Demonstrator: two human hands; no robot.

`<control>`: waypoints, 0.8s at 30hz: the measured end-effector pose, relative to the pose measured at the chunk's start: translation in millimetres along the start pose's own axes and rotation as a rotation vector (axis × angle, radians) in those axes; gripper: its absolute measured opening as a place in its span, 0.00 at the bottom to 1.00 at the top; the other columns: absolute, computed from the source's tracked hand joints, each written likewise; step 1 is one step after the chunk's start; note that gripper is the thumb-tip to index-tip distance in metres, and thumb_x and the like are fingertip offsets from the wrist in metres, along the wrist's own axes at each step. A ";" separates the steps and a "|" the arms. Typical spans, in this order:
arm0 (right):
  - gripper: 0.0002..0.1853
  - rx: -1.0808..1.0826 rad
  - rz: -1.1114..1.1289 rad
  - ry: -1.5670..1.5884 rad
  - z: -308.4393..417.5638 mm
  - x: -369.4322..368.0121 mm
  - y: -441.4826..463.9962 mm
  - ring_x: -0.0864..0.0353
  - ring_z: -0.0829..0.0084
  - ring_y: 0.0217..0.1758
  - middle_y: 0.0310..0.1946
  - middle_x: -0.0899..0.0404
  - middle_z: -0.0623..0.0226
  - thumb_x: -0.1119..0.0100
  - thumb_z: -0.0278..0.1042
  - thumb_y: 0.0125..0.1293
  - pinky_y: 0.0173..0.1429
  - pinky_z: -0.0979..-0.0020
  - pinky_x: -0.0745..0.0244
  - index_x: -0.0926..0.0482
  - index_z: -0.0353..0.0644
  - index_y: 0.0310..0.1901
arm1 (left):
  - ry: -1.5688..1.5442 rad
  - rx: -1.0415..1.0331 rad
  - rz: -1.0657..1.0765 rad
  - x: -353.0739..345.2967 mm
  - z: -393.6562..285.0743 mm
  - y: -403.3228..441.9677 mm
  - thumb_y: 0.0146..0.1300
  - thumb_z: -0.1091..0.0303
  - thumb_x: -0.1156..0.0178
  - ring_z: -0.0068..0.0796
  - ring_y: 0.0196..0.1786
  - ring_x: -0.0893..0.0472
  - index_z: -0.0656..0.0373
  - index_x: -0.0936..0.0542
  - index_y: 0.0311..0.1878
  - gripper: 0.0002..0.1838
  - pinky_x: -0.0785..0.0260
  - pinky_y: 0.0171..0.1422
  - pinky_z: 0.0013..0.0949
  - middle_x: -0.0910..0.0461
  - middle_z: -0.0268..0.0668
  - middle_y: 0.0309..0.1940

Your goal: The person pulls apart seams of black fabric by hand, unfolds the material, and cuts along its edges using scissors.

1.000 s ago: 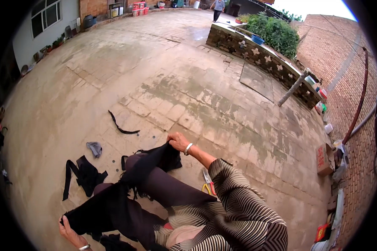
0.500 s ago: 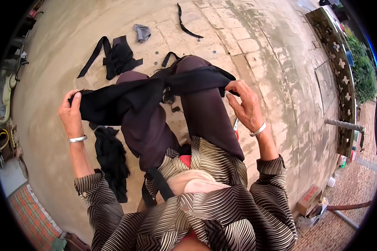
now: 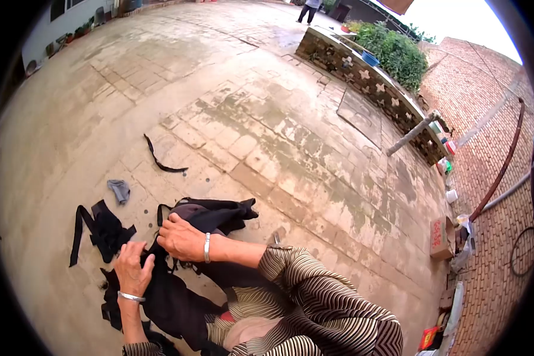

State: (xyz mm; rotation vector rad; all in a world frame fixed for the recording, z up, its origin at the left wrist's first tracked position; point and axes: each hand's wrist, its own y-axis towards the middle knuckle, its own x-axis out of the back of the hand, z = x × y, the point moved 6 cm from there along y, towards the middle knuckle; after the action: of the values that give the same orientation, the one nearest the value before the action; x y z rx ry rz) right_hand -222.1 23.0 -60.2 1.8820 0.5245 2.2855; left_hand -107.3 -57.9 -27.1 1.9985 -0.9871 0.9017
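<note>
A length of black cloth (image 3: 225, 212) lies across my dark-trousered legs, its far end draped over my right knee. My left hand (image 3: 133, 270), with a silver bangle at the wrist, has its fingers curled on the cloth's near part. Close beside it, my right hand (image 3: 184, 238) reaches across my lap, fingers bent and pressed together on the same cloth. Exactly what lies under the fingertips is hidden. On the ground left of my knees are black fabric pieces (image 3: 105, 231) and a crumpled grey cloth (image 3: 119, 191). A narrow black strip (image 3: 160, 159) lies farther out.
A small metallic object (image 3: 276, 237) lies beyond my right forearm, partly covered. A low openwork wall (image 3: 374, 89) with a blue basin (image 3: 369, 58) borders the paved yard. At right stand a cardboard box (image 3: 439, 237) and a brick wall (image 3: 486, 127). Another person (image 3: 310, 12) stands far off.
My view has swung up and to the right. My hands, earlier wide apart with the cloth spread across both knees, are now close together, the right one having come across leftward.
</note>
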 end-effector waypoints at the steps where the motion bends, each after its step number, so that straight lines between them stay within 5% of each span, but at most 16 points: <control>1: 0.06 -0.005 0.034 0.092 0.5 -4.5 0.3 0.29 0.65 0.41 0.31 0.28 0.65 0.39 0.32 0.54 0.49 0.64 0.38 0.26 0.43 0.29 | 0.026 -0.069 0.027 -7.5 1.0 0.5 0.51 0.75 0.35 0.47 0.40 0.24 0.62 0.21 0.37 0.09 0.32 0.45 0.43 0.23 0.43 0.34; 6: 0.03 -0.017 -0.024 0.358 2.8 3.3 -4.4 0.26 0.60 0.41 0.31 0.25 0.62 0.41 0.28 0.53 0.46 0.62 0.34 0.24 0.42 0.29 | -0.060 -0.147 0.095 -20.9 2.5 -0.3 0.50 0.75 0.36 0.48 0.38 0.26 0.62 0.23 0.32 0.06 0.36 0.46 0.44 0.25 0.44 0.30; 12: 0.05 -0.047 -0.136 0.583 7.9 31.2 -2.0 0.23 0.54 0.38 0.28 0.25 0.58 0.44 0.26 0.53 0.41 0.58 0.32 0.27 0.40 0.33 | -0.293 -0.126 0.063 -2.6 -12.3 0.5 0.47 0.79 0.39 0.50 0.31 0.23 0.66 0.28 0.30 0.08 0.31 0.36 0.42 0.26 0.46 0.26; 14: 0.07 -0.138 0.089 0.682 8.9 32.7 -2.2 0.23 0.49 0.31 0.25 0.25 0.57 0.44 0.27 0.55 0.36 0.56 0.31 0.29 0.39 0.35 | -0.335 -0.125 0.061 5.4 -19.9 0.3 0.46 0.80 0.39 0.50 0.29 0.23 0.66 0.29 0.30 0.09 0.31 0.34 0.41 0.26 0.46 0.25; 20: 0.09 -0.135 0.130 0.758 17.2 44.8 -9.3 0.22 0.48 0.29 0.21 0.24 0.55 0.46 0.24 0.53 0.33 0.54 0.31 0.29 0.38 0.38 | -0.429 -0.040 0.216 -0.3 -31.8 -4.5 0.43 0.79 0.37 0.48 0.28 0.23 0.65 0.31 0.28 0.11 0.31 0.33 0.39 0.27 0.45 0.23; 24: 0.09 -0.124 0.158 0.662 20.6 41.6 -13.0 0.22 0.47 0.29 0.21 0.25 0.54 0.44 0.27 0.57 0.32 0.54 0.30 0.32 0.38 0.38 | -0.321 -0.008 0.226 -3.9 -35.8 -5.6 0.47 0.71 0.34 0.51 0.30 0.20 0.66 0.23 0.29 0.10 0.28 0.34 0.43 0.22 0.46 0.24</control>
State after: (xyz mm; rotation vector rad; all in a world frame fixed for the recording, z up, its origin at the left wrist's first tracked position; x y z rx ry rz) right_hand -212.4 52.1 -23.0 1.1116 0.2886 2.9542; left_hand -114.0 -24.4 -14.2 2.0948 -1.4151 0.7013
